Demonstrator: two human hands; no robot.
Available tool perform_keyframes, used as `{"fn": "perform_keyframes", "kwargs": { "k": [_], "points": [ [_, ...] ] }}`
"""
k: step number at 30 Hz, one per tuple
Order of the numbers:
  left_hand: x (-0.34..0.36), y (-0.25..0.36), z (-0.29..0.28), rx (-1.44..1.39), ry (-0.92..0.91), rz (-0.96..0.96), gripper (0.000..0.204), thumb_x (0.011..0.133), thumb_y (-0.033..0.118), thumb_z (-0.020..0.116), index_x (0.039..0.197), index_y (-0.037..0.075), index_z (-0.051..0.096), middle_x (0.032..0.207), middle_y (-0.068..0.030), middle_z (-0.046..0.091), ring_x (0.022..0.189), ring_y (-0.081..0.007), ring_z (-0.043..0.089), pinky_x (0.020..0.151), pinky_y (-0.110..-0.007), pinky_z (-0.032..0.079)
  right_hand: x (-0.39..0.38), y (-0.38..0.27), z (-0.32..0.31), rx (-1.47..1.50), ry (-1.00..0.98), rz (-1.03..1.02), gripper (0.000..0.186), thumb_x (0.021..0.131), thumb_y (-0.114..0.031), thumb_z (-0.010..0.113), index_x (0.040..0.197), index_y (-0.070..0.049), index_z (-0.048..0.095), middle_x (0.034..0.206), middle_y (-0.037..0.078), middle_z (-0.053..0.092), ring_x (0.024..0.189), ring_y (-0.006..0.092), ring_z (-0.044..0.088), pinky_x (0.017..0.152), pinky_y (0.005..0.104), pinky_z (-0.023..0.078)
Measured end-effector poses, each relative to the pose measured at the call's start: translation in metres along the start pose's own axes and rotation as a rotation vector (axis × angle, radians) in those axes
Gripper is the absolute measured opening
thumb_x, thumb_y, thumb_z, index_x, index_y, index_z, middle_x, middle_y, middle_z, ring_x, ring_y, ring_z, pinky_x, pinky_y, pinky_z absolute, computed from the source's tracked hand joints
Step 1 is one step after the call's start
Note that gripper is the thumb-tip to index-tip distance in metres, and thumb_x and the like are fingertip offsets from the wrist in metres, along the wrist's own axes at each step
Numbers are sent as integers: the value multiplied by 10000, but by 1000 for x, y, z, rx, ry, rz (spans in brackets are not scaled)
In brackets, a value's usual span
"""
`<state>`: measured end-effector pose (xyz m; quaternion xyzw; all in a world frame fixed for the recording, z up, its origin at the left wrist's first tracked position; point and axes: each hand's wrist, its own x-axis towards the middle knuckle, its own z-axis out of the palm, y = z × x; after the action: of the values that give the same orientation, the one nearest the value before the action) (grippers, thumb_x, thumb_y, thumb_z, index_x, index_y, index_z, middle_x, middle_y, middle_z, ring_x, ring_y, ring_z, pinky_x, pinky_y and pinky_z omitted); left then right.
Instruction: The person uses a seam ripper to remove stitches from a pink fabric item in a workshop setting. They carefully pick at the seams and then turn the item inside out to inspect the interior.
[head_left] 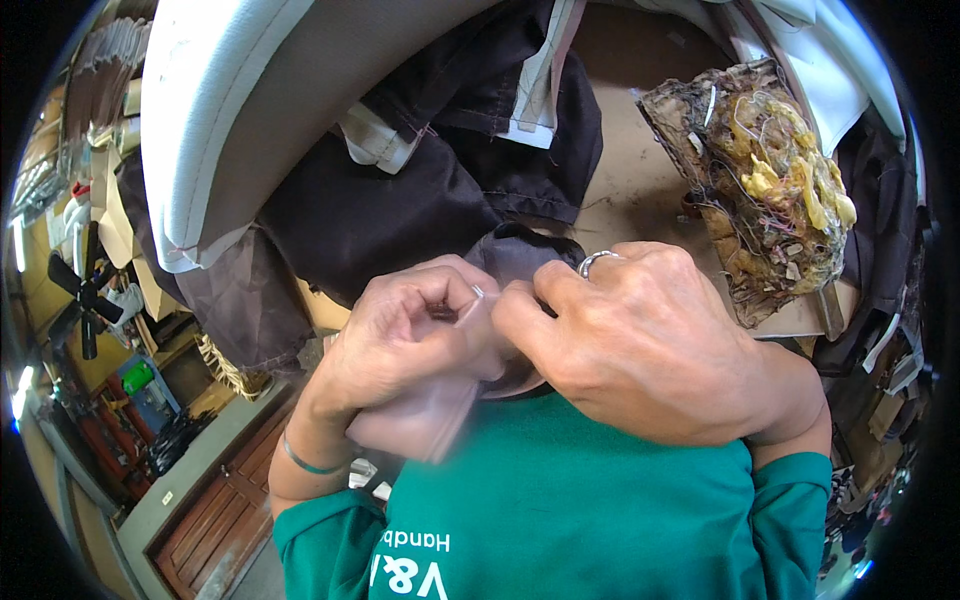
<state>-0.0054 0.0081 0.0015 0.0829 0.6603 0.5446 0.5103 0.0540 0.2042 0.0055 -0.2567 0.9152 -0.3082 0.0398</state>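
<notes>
My left hand (pixel 400 340) pinches a small pale piece (pixel 405 425), blurred and hanging below it, with a tiny light tip between its fingers that I cannot identify. My right hand (pixel 630 340), wearing a ring, is curled close beside it at the same piece, its fingertips pressed together; exactly what they hold is hidden. Just behind both hands is a dark satin fabric (pixel 360 240) with light-edged flaps, spread over a cardboard-coloured surface (pixel 635 170).
White padded panels (pixel 200 120) arch across the top. A dirty glue-crusted board (pixel 760 180) lies at upper right, dark fabric (pixel 880 270) beside it. At left are a black fan (pixel 88 298), a wooden door (pixel 225 495) and cluttered shelving.
</notes>
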Motion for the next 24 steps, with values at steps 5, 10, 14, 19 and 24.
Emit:
{"fn": "perform_keyframes", "kwargs": {
  "k": [5,10,14,19,24],
  "points": [
    [-5,-2,2,-26,79,-26,125,685,61,649,724,-37,582,944,-139,570,853,-151,538,768,-248,415,-1,1,2,36,-2,8,151,624,-112,593,721,-54,492,604,58,503,487,195,575,434,312,438],
    [-3,-6,-1,-182,-15,-35,73,753,20,609,720,-38,581,966,-107,543,788,-103,546,718,-221,451,-2,2,-1,80,-20,6,152,636,-113,595,742,-58,501,606,58,503,477,201,571,426,320,431],
    [-2,-6,0,-197,-36,-32,82,758,19,607,712,-40,576,957,-110,544,762,-110,559,701,-225,469,-4,2,-4,87,-75,14,142,643,-111,592,742,-61,502,606,58,504,472,206,568,422,323,427],
    [-1,-2,1,-221,-62,-57,95,771,28,609,717,-37,566,949,-109,545,769,-110,566,696,-226,473,-5,4,-4,138,-37,23,132,648,-102,585,741,-60,501,606,70,510,479,225,567,417,338,420],
    [-2,-4,0,-202,-83,-13,111,769,33,618,714,-37,552,936,-109,545,764,-124,581,698,-227,481,-4,9,-7,187,-76,25,140,656,-99,603,737,-54,497,619,77,522,525,247,577,439,350,422]
  ]
}}
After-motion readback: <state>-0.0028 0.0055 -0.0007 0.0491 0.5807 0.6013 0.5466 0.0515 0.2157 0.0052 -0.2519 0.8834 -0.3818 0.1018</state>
